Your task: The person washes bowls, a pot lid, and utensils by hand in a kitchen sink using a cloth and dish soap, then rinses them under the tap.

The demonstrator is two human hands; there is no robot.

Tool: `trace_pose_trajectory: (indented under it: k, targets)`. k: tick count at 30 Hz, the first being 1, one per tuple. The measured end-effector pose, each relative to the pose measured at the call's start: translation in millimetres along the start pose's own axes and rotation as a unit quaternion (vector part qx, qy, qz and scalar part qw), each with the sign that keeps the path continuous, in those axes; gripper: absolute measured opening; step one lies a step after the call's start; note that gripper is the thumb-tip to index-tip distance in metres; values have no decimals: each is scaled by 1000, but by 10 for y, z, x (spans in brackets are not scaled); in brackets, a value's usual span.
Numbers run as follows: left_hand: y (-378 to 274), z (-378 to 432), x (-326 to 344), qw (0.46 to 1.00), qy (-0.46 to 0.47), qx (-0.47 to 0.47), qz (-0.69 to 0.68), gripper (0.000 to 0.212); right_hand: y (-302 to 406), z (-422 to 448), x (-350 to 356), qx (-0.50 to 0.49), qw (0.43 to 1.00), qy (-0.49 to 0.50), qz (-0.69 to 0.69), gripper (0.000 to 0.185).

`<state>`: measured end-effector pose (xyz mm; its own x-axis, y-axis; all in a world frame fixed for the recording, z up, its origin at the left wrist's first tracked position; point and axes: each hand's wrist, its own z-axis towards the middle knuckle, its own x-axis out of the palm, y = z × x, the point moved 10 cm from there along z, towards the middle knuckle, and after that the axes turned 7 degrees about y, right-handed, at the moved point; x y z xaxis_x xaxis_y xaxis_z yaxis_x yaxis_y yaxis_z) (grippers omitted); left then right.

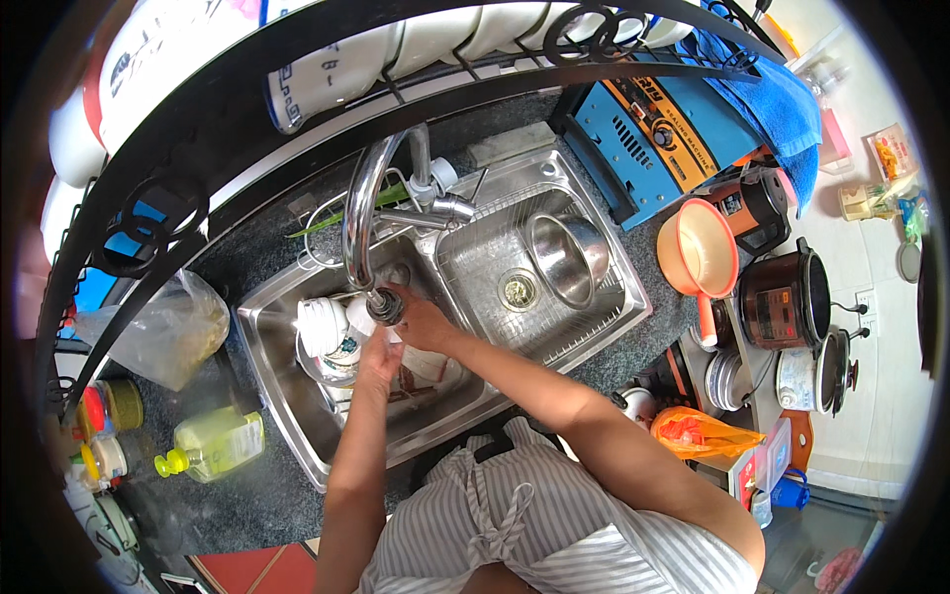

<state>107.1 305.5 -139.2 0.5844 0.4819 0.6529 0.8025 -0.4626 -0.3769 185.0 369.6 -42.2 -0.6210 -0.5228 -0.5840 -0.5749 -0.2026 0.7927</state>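
In the left basin of a stainless steel double sink [278, 401], my left hand [381, 359] holds the near side of a white dish [362, 318], partly hidden under the faucet head [385, 306]. My right hand [424, 324] is at the dish's far right side, its fingers partly covered by the faucet head. Left of the hands, several stacked white bowls [320, 327] and a patterned bowl [346, 349] sit in the basin. Chopsticks [412, 393] lie below the hands. A metal bowl [568, 260] leans in the wire rack of the right basin.
A black dish rack [297, 167] arches over the sink's far side. Left stand a green detergent bottle [223, 444] and a plastic bag [167, 327]. To the right are a blue sealing machine [660, 141], an orange-rimmed dipper [696, 245] and a rice cooker [783, 301].
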Motion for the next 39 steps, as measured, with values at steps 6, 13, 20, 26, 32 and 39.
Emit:
trace_pose_trajectory:
  k: [6,13,20,26,32,39]
  targets:
    - [-60,-40,-304,989,10,-48,139,20,321,-57,-85,25,1000,-18,3,69]
    - [-224,-314,210,987,82,70,124,32,639,-533,-1102,-79,963,-192,-170,65]
    - [294,-566,-870,985,-75,-69,137,36,-570,-747,-1477,85,909,-244,-327,63]
    - [245,-454,-433,997,-29,-22,66,21,-1011,-1010,-804,111,862,-101,-484,55]
    - [-431,-251,170,992,-20,121,27,14,-308,-1258,-1603,59,870,-210,-442,70]
    - [86,-345,114,983,-19,-32,180,17,-1260,-1413,-2718,307,856,-177,-377,60]
